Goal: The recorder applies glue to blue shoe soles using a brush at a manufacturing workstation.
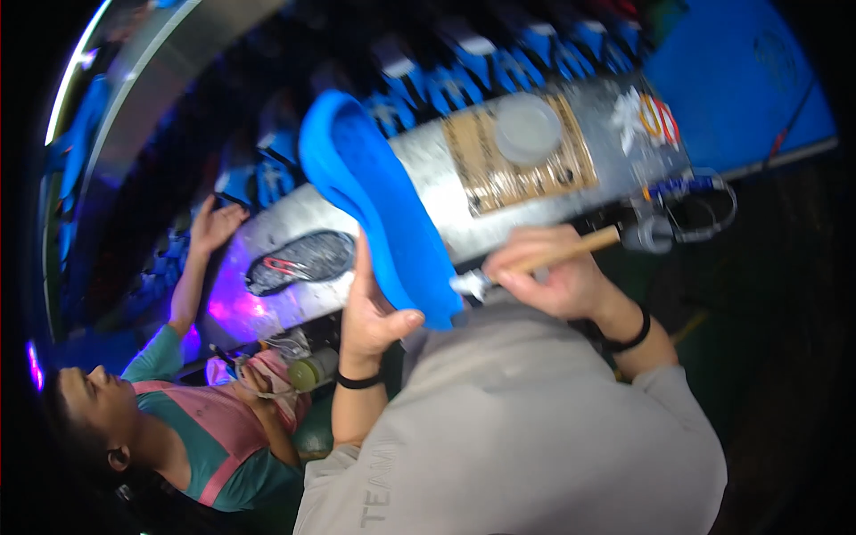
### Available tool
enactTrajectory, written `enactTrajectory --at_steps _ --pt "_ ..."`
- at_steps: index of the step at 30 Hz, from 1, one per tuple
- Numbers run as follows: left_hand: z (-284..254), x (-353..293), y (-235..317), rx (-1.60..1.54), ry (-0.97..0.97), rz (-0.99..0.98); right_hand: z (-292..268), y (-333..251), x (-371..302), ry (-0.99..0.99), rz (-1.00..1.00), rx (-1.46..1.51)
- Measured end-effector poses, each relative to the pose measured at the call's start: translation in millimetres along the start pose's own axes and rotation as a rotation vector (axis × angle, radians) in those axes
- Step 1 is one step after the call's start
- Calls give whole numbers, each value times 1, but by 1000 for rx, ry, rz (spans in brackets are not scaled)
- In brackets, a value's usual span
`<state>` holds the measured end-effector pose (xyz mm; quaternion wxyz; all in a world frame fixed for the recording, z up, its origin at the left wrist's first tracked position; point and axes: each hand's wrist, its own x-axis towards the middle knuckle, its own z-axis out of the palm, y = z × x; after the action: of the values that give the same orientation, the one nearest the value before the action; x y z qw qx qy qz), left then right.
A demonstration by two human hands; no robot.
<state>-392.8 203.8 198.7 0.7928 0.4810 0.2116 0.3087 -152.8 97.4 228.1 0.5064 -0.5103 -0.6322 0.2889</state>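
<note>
A blue shoe sole (382, 218) stands tilted in front of me, its hollow inner side facing right. My left hand (373, 312) is closed around its left edge near the lower end, with the thumb at the edge. A brush (575, 251) with a wooden handle is pinched in the fingers of my right hand (560, 283). Its white bristles are at the sole's near end; I cannot tell whether they touch it. On the metal bench (415, 165) behind lies a dark sole-shaped piece (308, 260) with a red mark.
A translucent round tub (528, 129) stands on plastic-covered cardboard (473, 178). Crumpled white scraps (629, 116) and orange and red rings (662, 120) lie farther right. Several blue shoe parts (455, 89) line the far side. At left a co-worker (192, 428) reaches toward those parts. A blue panel (722, 89) is at far right.
</note>
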Motion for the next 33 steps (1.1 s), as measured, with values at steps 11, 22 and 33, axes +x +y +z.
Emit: enactTrajectory --at_steps 11,22,33 --pt "-29 19 97 -243 -310 -58 -1 20 -33 412 244 386" --pt "-94 193 314 -237 188 370 1 19 -27 418 293 351" --pt "-244 140 405 1808 1596 69 -12 31 -44 487 359 325"
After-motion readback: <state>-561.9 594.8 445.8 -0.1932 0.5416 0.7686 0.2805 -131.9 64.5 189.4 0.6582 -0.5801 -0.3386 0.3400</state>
